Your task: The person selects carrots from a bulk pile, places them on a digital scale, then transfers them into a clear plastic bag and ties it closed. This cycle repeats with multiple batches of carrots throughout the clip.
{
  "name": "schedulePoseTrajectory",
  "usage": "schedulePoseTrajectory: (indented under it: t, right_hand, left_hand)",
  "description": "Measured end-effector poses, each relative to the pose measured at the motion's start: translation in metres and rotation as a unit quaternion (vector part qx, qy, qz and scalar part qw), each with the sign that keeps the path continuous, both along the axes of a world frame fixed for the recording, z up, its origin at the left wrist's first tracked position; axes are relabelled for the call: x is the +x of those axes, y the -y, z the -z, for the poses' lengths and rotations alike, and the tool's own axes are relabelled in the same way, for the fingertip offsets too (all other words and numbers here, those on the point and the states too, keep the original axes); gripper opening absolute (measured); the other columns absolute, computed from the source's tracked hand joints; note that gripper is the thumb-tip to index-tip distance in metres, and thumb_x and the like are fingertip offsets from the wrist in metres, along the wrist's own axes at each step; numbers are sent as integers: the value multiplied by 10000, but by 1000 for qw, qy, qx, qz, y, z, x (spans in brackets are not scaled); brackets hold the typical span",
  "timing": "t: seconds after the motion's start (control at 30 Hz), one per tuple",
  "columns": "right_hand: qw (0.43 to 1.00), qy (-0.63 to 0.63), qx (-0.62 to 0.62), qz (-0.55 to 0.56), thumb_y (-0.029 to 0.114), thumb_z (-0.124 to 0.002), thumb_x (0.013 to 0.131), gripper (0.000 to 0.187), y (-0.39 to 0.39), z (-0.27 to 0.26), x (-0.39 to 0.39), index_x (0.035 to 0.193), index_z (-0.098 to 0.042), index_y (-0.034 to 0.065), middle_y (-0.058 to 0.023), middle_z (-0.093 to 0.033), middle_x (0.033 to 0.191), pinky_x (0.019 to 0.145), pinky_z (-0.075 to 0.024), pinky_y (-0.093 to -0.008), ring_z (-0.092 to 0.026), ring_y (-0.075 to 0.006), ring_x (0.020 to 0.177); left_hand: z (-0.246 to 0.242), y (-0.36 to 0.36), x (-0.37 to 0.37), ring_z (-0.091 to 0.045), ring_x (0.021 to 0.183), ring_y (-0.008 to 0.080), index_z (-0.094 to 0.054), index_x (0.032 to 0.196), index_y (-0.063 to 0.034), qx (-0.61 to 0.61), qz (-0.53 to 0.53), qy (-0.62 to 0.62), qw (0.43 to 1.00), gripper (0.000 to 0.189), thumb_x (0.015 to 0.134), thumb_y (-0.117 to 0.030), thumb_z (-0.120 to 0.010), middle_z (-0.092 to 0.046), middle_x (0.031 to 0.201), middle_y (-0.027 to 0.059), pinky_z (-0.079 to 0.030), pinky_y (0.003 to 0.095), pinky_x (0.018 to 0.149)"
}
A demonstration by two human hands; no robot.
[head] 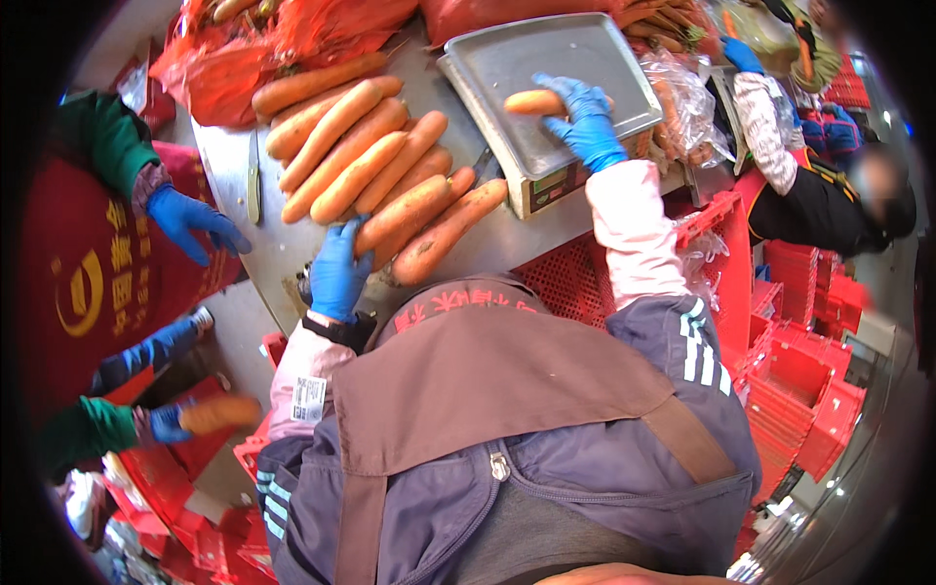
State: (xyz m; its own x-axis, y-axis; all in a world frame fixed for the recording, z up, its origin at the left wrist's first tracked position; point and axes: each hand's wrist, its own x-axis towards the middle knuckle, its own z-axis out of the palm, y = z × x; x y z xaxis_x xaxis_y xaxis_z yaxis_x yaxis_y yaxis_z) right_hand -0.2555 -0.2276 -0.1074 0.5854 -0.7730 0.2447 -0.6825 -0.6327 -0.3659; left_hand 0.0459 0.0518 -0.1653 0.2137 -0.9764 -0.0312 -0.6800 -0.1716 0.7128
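Observation:
My right hand (583,123), in a blue glove, is over the metal tray (504,66) of a weighing scale. Its fingers close around a carrot (532,103) whose end sticks out to the left. At the near end of a carrot pile (344,161), my left hand (338,274), also gloved in blue, has its thumb and fingers about the end of a large carrot (406,208). The carrots lie side by side on a steel table (227,164). Part of the scale's display (552,183) shows beneath the tray.
A knife (254,183) lies left of the pile. Red mesh sacks (219,73) stand behind it, and bagged carrots (684,110) lie right of the scale. At left a co-worker's gloved hand (194,219) nears the table; another gloved hand holds a carrot (219,414). Red crates (793,373) stack at right.

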Motion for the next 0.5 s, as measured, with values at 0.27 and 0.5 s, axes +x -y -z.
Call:
schedulePoseTrajectory:
  t: [0.27, 0.5]
  right_hand:
    - [950, 302, 62, -49, 136, -690, 730, 377, -117, -16, 36, 1095, -619, 71, -114, -580, 1085, 958, -397, -398, -530, -295, 1057]
    - [981, 24, 60, -184, 297, -716, 708, 577, -135, -6, 28, 1247, -552, 173, -110, -559, 1060, 930, -386, -431, -512, -298, 978]
  left_hand:
    - [-35, -5, 8, -526, 583, 69, -540, 1198, -6, 210, -93, -536, 812, 428, 838, -211, -649, -627, 836, 37, -430, 191, 536]
    - [-77, 19, -35, -561, 657, 88, -562, 1183, 23, 170, 10, -465, 869, 412, 857, -217, -635, -647, 910, 60, -452, 212, 621]
